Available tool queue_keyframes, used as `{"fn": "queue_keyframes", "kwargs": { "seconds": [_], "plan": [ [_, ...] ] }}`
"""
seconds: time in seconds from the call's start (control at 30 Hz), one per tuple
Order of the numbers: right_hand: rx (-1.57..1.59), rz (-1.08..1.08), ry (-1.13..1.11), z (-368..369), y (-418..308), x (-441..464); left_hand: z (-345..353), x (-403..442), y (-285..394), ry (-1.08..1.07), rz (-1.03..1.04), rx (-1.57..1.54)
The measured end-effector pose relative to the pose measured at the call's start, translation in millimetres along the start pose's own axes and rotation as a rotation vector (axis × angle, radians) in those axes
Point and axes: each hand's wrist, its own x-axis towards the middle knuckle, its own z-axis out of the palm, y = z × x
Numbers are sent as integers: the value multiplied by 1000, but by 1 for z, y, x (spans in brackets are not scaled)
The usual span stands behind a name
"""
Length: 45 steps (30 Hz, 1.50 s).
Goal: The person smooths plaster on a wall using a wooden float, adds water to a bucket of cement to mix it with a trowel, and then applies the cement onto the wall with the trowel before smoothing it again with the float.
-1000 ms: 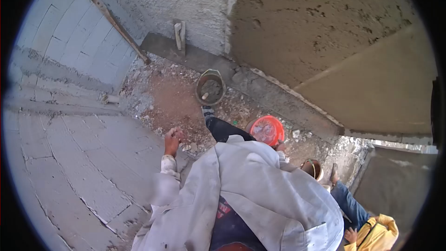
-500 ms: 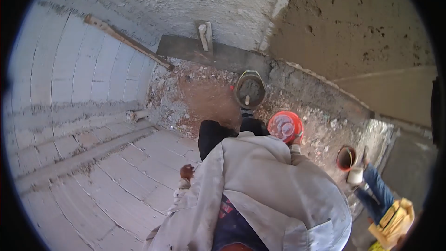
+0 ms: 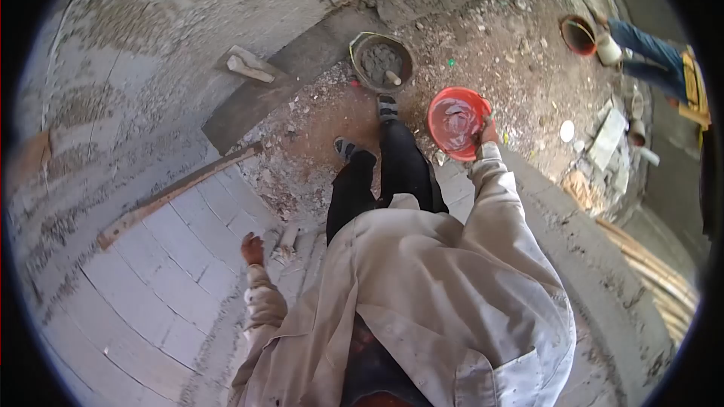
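My right hand grips the rim of a red plastic basin, which has a wet, greyish film inside. The basin is tilted and hangs beside my right leg. Out to the left, my left hand holds nothing, its fingers loosely apart, in front of the pale block wall. Ahead of my feet stands a bucket of grey mortar, with the handle of a tool sticking out of it. A float with a pale handle lies on the dark ledge left of the bucket.
A long wooden board leans at the left. Rubble covers the ground. On the far right a person in blue trousers is by another bucket and a white container. Broken slabs and poles lie at the right.
The view has turned to the right. My right arm now reaches further forward with the red basin, which is more tilted. My left arm has swung outward.
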Motion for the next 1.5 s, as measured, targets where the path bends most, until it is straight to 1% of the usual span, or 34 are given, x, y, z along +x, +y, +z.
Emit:
{"fn": "queue_keyframes", "kwargs": {
  "seconds": [0.03,0.07,0.1,0.17,0.2,0.27,0.3,0.33,0.37,0.43,0.47,0.53,0.57,0.6,0.7,0.77,0.83,0.87,0.97,1.03,1.07,1.1,1.13,1.17,1.23,1.27,1.3,1.37,1.43,1.5],
  "plan": [
    [45,15,-30,-2,17,8,-17,19,47,52,-20,11],
    [104,63,27,9,14,-29,-29,40,86,121,-67,-35],
    [165,86,9,12,26,-38,-34,55,119,132,-24,88],
    [283,131,-33,15,50,-38,-12,73,172,200,0,271],
    [375,184,-207,8,74,-17,5,79,190,156,-39,292],
    [394,165,-145,17,96,-3,66,81,229,73,-110,336],
    [404,170,-110,26,114,-7,96,79,242,-87,-63,446],
    [402,183,-9,40,121,-2,118,84,250,-212,3,572],
    [354,128,-12,50,128,10,146,93,252,-342,72,682],
    [235,35,-15,56,150,28,213,84,272,-439,221,838],
    [351,118,-53,58,158,41,238,79,281,-488,295,913],
    [197,32,46,70,164,48,271,80,292,-564,245,860],
    [116,-4,96,76,170,46,280,85,293,-601,215,835],
    [-27,-96,133,81,178,50,286,93,290,-613,214,855],
    [109,-145,129,106,205,65,303,120,280,-611,116,918],
    [-246,-354,21,119,220,69,299,164,254,-649,170,850],
    [-375,-428,-113,137,238,89,317,204,233,-670,245,815],
    [-279,-337,-303,138,243,106,327,227,221,-615,263,865],
    [-638,-734,-204,145,243,141,389,289,195,-645,389,869],
    [-454,-527,-51,143,293,215,445,324,176,-683,467,806],
    [-794,-530,78,148,252,200,473,339,165,-696,510,769],
    [-1129,-521,218,156,228,196,499,355,154,-717,532,715],
    [-1188,-512,229,155,232,214,525,369,142,-737,556,661],
    [-1207,-530,287,155,239,236,550,381,131,-758,579,606],
    [-1249,-556,399,152,262,287,598,390,121,-800,646,621],
    [-1163,-552,424,150,269,310,615,395,118,-819,675,633],
    [-1240,-518,487,162,259,297,627,403,115,-857,694,613],
    [-1183,-470,555,171,259,309,651,417,116,-932,753,551],
    [-708,-408,476,168,267,321,663,419,125,-983,793,509],
    [-701,-568,477,168,267,320,668,416,139,-1006,843,453]
  ]
}}
